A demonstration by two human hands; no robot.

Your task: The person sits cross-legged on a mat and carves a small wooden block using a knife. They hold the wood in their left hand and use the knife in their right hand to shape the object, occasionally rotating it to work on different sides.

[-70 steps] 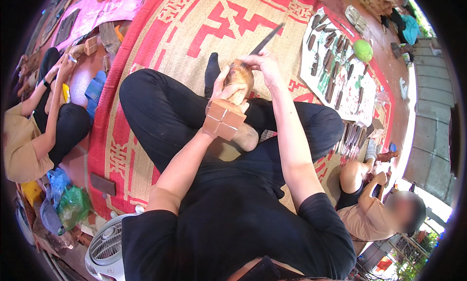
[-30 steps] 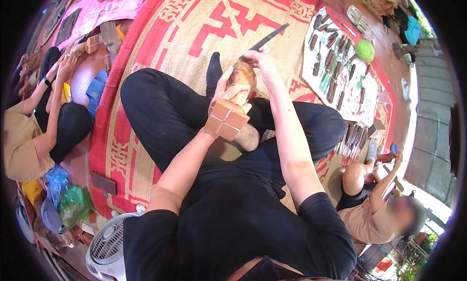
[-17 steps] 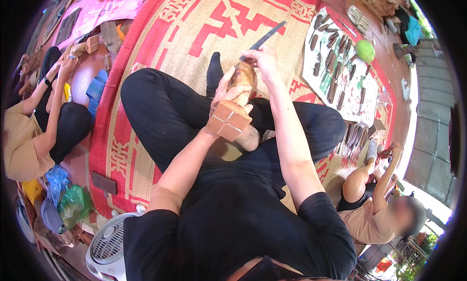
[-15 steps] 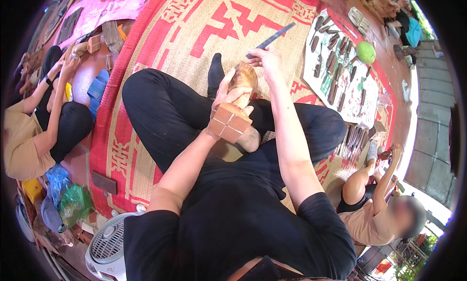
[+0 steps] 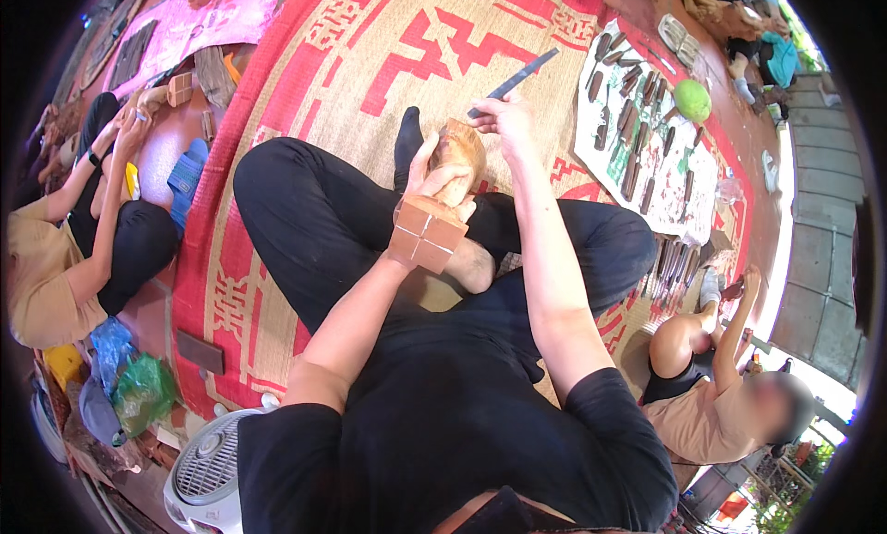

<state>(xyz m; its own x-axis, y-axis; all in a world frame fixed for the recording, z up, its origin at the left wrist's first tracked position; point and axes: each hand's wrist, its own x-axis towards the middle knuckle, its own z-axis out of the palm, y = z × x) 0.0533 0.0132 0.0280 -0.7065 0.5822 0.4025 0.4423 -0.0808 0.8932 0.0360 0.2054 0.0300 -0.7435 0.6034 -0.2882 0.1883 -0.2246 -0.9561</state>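
My left hand (image 5: pixel 423 175) is closed around the narrow middle of a carved wooden piece (image 5: pixel 430 236), held above my crossed legs. Its square block base, marked with a pale cross, faces me, and its rounded top points away. In my right hand (image 5: pixel 510 126) is a long, flat dark bar that looks like a file (image 5: pixel 525 76), gripped near its lower end. The file slants up to the right, just beyond the top of the carving. From this view I cannot tell whether it touches the wood.
A red and straw-coloured mat (image 5: pixel 370 81) lies under me. To the right, a white sheet (image 5: pixel 591 151) carries several dark-handled tools, with a green round fruit (image 5: pixel 692 101) beside it. A white fan (image 5: pixel 208 455) stands at lower left, near a dark flat block (image 5: pixel 200 352). People sit on both sides.
The carving and my left hand have shifted slightly left, and the block base has turned a little. My right hand and the file have moved only slightly.
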